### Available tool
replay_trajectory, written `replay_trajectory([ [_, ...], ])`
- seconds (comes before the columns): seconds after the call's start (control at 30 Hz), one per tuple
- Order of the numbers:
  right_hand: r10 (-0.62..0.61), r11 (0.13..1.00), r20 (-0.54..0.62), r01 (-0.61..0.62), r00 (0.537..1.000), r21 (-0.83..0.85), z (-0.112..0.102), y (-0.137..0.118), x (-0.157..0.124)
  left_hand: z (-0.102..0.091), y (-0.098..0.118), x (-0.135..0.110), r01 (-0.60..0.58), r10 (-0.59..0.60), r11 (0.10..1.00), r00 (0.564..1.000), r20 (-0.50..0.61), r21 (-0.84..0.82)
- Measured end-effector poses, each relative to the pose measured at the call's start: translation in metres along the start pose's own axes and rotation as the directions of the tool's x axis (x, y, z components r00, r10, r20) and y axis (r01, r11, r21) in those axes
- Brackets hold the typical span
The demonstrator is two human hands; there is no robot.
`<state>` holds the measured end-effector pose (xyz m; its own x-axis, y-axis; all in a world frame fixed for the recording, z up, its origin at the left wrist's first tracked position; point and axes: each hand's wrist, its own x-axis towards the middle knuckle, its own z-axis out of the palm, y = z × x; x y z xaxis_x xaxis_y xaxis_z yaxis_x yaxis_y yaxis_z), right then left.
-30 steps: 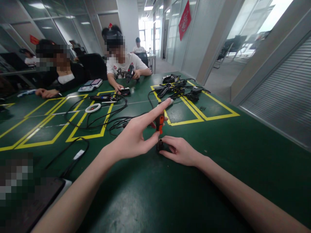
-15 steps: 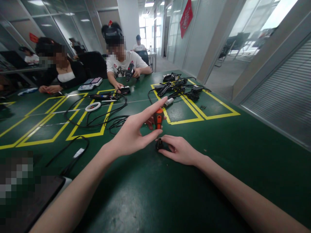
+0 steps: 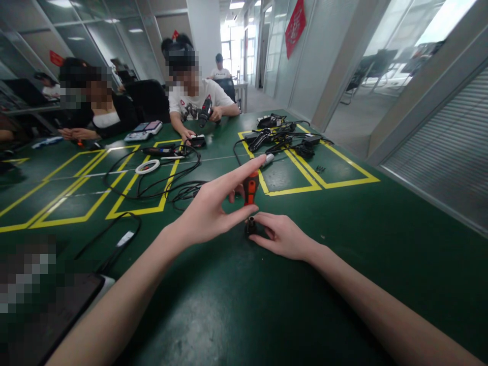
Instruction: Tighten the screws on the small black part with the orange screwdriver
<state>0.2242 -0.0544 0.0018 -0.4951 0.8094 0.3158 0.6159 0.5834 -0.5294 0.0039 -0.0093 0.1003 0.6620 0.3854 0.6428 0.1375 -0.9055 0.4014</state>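
An orange and black screwdriver stands upright in my left hand. My thumb lies at the lower end of its handle, the index finger stretches past the top, and the other fingers curl behind it. Directly below is a small black part with a short metal tube on top, resting on the green table. My right hand pinches this part from the right between thumb and fingers. Whether the screwdriver's tip touches the part cannot be made out.
Black cables and adapters lie heaped beyond my hands, inside yellow tape outlines. A white ring and looped cable lie left. Nearer left is a dark device. Across the table, one person holds a drill; another sits further left.
My left hand and the screwdriver have shifted very slightly right in the picture, as the view moved a little. My right hand keeps its pinch. The person at far left has raised their hands slightly.
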Motion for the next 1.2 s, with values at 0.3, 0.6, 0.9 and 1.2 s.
replay_trajectory([
  [0.3,-0.037,0.998,-0.026,0.035,0.999,-0.047,-0.0025,-0.0004,0.0002,-0.0026,0.0027,0.0022,0.026,-0.025,0.998,0.999,0.027,-0.062],
  [0.6,-0.025,0.999,-0.045,0.023,0.999,-0.043,-0.0042,0.0010,0.0007,-0.0019,0.0039,0.0017,0.040,-0.040,0.999,0.999,0.008,-0.036],
  [0.9,-0.019,0.989,-0.008,0.018,1.000,-0.146,0.0017,0.0012,0.0071,-0.0011,-0.0001,0.0007,0.073,-0.073,0.995,0.997,-0.004,-0.065],
  [1.2,-0.029,0.992,-0.001,0.029,1.000,-0.124,0.0025,-0.0003,0.0080,-0.0035,0.0066,0.0015,0.094,-0.083,0.984,0.994,0.073,-0.151],
])
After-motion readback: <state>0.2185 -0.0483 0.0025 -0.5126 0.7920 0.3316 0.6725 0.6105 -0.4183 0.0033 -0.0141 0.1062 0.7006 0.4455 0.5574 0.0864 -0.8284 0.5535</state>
